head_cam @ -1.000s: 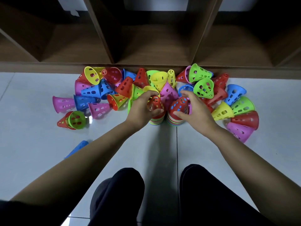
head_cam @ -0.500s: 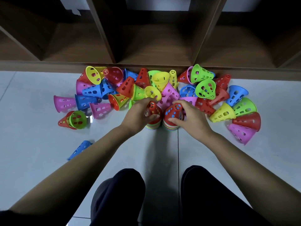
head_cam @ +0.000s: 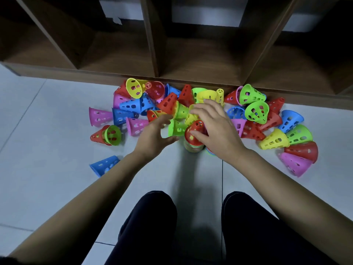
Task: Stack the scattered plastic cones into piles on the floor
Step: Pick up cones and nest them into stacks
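Floor [head_cam: 47, 178] under me: pale grey tiles, thin dark grout lines, a dull sheen. Along its far edge stands a dark brown wooden shelf unit [head_cam: 152, 54], open compartments split by upright dividers. White wall [head_cam: 206, 14] shows behind them. Light soft, even.

Brown wooden shelf unit [head_cam: 191, 60] on a pale grey tiled floor [head_cam: 47, 188].
Upright dividers [head_cam: 150, 35] split it into open compartments, with a white wall [head_cam: 204, 12] showing at their backs. Two legs in dark trousers [head_cam: 149, 226] fill the bottom edge; a grout line [head_cam: 222, 178] runs up beside the right knee.
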